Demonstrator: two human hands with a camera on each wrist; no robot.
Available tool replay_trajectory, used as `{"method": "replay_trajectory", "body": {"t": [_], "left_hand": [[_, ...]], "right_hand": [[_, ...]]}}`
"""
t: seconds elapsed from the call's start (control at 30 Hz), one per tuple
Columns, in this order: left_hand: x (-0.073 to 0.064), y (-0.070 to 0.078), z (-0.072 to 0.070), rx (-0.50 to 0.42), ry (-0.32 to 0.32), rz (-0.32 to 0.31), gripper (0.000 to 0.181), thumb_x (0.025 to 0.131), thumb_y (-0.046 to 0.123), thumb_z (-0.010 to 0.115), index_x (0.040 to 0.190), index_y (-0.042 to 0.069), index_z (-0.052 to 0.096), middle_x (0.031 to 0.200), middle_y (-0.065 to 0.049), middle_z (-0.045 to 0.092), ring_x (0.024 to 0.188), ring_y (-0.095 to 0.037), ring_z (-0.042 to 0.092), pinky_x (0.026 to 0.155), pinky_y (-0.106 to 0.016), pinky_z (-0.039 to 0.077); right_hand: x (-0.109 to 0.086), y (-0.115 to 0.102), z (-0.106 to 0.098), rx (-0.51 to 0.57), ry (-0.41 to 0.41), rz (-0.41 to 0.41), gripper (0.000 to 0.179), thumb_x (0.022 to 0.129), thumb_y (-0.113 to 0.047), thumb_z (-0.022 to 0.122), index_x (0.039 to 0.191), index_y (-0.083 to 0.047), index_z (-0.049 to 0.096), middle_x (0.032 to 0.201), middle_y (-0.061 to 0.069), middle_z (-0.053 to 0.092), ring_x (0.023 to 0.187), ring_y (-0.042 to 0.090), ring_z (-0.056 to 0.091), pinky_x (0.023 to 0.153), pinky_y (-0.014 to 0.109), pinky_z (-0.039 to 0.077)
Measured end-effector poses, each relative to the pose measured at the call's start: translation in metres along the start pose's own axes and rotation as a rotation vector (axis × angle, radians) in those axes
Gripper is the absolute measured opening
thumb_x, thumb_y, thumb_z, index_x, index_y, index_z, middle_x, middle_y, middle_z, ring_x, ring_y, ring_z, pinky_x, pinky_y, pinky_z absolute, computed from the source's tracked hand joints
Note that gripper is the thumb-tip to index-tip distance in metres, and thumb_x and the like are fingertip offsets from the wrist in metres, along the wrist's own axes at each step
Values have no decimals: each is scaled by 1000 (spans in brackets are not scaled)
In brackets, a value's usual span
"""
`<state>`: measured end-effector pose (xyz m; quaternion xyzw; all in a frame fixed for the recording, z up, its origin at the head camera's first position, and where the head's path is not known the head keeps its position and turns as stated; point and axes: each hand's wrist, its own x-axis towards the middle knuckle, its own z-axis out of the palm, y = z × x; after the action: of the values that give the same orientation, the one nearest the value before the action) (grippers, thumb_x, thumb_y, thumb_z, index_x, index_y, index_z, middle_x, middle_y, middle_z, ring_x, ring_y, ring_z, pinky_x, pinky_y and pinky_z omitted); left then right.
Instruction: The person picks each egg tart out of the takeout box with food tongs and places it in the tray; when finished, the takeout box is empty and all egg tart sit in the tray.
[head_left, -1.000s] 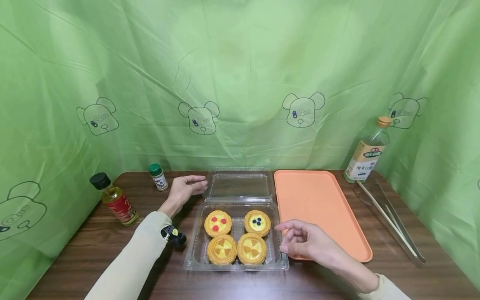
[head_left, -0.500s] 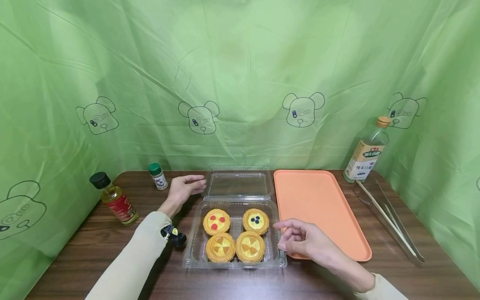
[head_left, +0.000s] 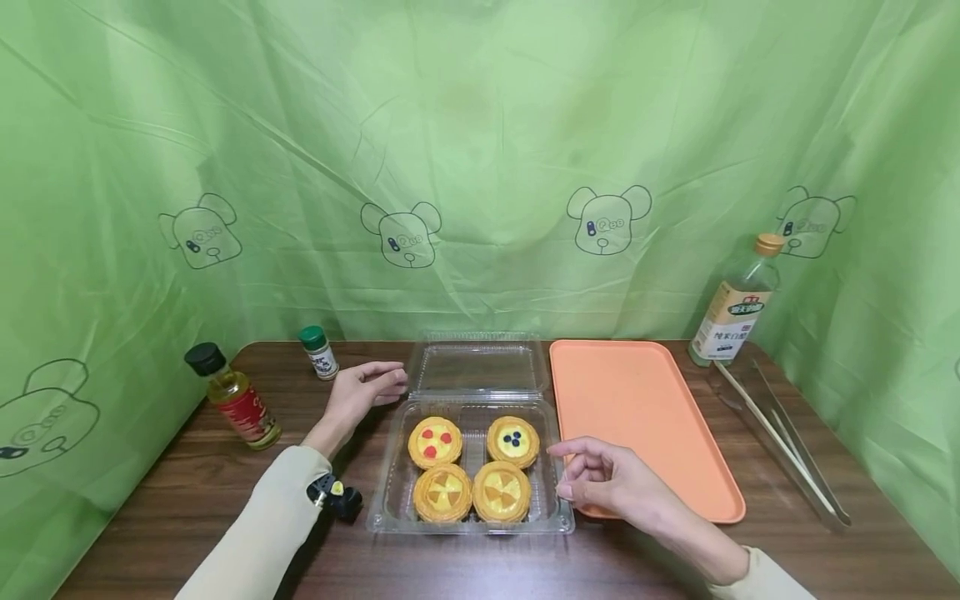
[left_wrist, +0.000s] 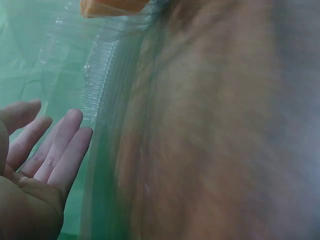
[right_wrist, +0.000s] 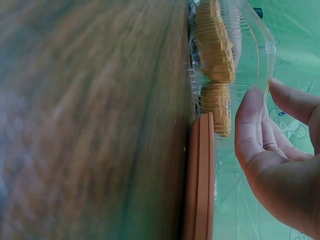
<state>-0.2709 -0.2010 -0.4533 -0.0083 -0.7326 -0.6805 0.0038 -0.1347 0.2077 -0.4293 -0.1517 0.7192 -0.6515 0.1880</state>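
A clear plastic clamshell box (head_left: 472, 527) lies on the table with its lid (head_left: 480, 367) laid back. Inside its base are several egg tarts: a red-dotted tart (head_left: 435, 442), a blue-dotted tart (head_left: 513, 442) and tarts with a cut pattern, such as this tart (head_left: 502, 492). My right hand (head_left: 611, 482) pinches the right rim; in the right wrist view that rim (right_wrist: 270, 47) runs between thumb and forefinger. Beside the lid's left edge, my left hand (head_left: 365, 392) has its fingers loosely extended and holds nothing; the left wrist view shows those fingers (left_wrist: 65, 145) apart.
An orange tray (head_left: 622, 400) lies right of the box. Farther right are metal tongs (head_left: 795, 450) and a vinegar bottle (head_left: 731, 312). On the left stand a shaker (head_left: 319, 353) and an oil bottle (head_left: 240, 400). A green curtain (head_left: 487, 150) surrounds the table.
My left hand and forearm have shifted slightly left and toward me, away from the lid. The right hand stays at the box rim, and the tarts have kept their places.
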Motion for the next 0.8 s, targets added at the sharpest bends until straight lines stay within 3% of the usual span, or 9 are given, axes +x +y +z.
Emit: {"method": "replay_trajectory", "body": {"t": [0.23,0.43,0.8], "left_hand": [[-24,4,-12,9,-79,40,45,102,23,76,136,-7,67,120,-21,75,105,-32,76,90,-42,62],[-35,9,-15,-10,-170,55,42,102,18,75,134,-9,67,120,-22,75,106,-30,76,91,-44,62],[-44,17,-23,24,-290,-15,37,93,11,84,123,-8,74,120,-22,75,104,-30,76,93,-43,61]], "right_hand": [[-1,0,0,10,-4,7,59,94,-7,80,143,12,53,102,11,66,84,11,64,69,22,58],[-1,0,0,6,5,11,59,94,-7,80,143,12,53,102,11,66,85,12,65,71,24,60],[-1,0,0,6,4,2,59,94,-7,80,143,11,53,101,13,67,85,13,66,71,25,60]]}}
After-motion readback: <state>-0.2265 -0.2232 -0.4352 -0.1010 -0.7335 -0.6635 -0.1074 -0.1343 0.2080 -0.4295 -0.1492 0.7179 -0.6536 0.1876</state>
